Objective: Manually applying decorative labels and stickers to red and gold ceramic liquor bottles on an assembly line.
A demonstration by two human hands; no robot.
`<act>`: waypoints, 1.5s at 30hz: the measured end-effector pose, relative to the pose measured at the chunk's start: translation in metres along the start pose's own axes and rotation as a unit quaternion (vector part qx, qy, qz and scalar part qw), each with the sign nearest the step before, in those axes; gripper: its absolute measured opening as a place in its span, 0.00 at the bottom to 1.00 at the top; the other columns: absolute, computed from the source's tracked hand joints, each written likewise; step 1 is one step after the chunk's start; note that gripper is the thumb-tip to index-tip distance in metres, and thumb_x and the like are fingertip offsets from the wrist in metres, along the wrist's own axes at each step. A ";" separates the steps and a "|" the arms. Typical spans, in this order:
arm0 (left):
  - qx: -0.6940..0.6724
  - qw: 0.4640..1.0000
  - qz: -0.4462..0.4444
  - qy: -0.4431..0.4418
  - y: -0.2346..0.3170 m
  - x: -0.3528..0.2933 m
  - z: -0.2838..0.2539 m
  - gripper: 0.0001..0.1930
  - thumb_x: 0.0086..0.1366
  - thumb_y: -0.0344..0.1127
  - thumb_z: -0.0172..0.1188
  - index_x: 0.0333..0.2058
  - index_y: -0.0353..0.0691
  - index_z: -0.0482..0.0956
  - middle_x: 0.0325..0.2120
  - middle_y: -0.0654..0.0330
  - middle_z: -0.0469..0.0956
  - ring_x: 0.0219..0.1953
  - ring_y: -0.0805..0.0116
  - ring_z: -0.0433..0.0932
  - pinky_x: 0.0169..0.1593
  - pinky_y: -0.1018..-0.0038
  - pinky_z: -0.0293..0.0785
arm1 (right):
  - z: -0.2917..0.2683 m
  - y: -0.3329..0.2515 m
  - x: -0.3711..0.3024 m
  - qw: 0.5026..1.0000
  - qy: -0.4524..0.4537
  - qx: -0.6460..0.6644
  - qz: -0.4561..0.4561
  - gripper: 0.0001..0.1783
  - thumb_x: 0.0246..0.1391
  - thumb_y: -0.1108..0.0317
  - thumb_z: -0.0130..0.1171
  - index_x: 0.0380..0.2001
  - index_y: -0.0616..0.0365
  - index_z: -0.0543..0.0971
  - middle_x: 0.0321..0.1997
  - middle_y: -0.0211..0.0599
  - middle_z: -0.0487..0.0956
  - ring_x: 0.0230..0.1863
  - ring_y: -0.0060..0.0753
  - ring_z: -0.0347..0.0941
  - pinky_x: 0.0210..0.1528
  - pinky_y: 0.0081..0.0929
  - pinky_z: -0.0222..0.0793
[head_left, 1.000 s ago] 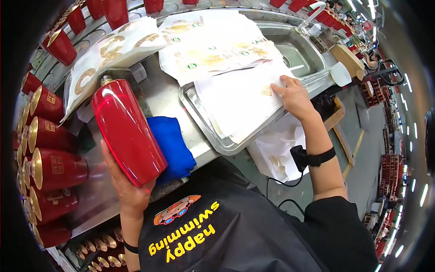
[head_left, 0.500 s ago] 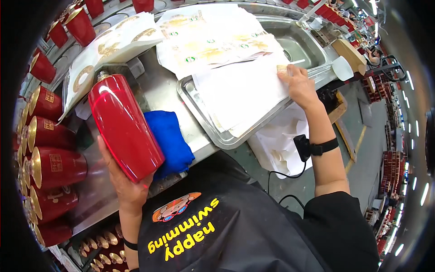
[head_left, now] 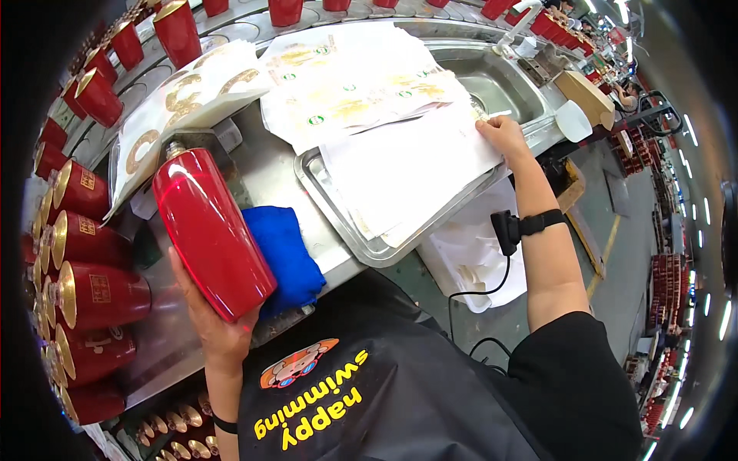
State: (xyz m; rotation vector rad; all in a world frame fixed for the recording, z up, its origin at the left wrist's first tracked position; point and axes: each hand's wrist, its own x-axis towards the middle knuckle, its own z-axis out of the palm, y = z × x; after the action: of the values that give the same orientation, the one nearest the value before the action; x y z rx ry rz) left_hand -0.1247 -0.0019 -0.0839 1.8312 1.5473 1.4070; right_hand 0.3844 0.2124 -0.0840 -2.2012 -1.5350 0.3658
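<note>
My left hand (head_left: 211, 323) is wrapped round the lower end of a glossy red bottle (head_left: 211, 230), holding it tilted with its metal neck pointing away. Under and beside the bottle lies a folded blue cloth (head_left: 284, 257). My right hand (head_left: 506, 140) pinches at the far right corner of a white paper sheet (head_left: 411, 169), the top one of a stack on a metal tray (head_left: 378, 252). What exactly lies between those fingertips is small and partly hidden. Printed sheets (head_left: 346, 77) with gold and green marks lie just behind the stack.
A metal sink (head_left: 500, 88) with a tap stands at the back right, a white cup (head_left: 573, 119) at its near corner. Several red bottles with gold bases (head_left: 104, 293) crowd the left. Sheets with gold rings (head_left: 184, 92) stand behind my bottle. A white bin (head_left: 480, 265) holds paper below.
My right fingers have shifted slightly and now pinch more tightly at the sheet's corner. The left hand still holds the bottle, and the whole view has shifted a little.
</note>
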 end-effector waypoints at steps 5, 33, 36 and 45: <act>0.001 1.000 -0.011 -0.009 0.001 0.000 -0.003 0.57 0.51 0.44 0.74 0.70 0.38 0.42 0.66 0.50 0.56 0.65 0.56 0.62 0.65 0.64 0.59 | 0.007 0.007 0.000 0.986 0.056 0.160 0.004 0.18 0.49 0.58 0.66 0.31 0.66 0.80 0.30 0.44 0.80 0.31 0.37 0.76 0.37 0.32 0.70; 0.224 0.973 0.035 -0.040 0.011 0.002 -0.027 0.62 0.43 0.58 0.74 0.66 0.27 0.48 0.62 0.39 0.60 0.64 0.42 0.59 0.68 0.47 0.46 | -0.008 -0.257 -0.175 0.850 -0.185 0.238 -0.432 0.05 0.46 0.76 0.63 0.27 0.60 0.77 0.50 0.43 0.72 0.54 0.43 0.69 0.55 0.31 0.63; 0.209 0.977 0.035 -0.034 0.009 0.001 -0.027 0.62 0.42 0.56 0.75 0.66 0.27 0.48 0.61 0.39 0.61 0.64 0.41 0.59 0.68 0.47 0.47 | -0.001 -0.288 -0.196 0.787 -0.242 0.300 -0.482 0.05 0.47 0.75 0.63 0.28 0.60 0.77 0.50 0.45 0.72 0.54 0.43 0.69 0.56 0.32 0.63; 0.099 0.991 0.043 -0.081 -0.012 0.001 -0.033 0.60 0.48 0.56 0.71 0.67 0.27 0.43 0.63 0.37 0.57 0.65 0.38 0.56 0.68 0.53 0.48 | 0.075 -0.313 -0.210 0.812 -0.191 0.312 -0.456 0.06 0.46 0.71 0.65 0.26 0.60 0.78 0.45 0.48 0.72 0.52 0.47 0.69 0.53 0.38 0.64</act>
State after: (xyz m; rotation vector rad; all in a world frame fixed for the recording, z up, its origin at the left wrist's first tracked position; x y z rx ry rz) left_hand -0.1591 -0.0073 -0.0783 2.0958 1.5898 1.1404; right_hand 0.0196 0.1233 -0.0028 -0.7667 -2.0748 0.8534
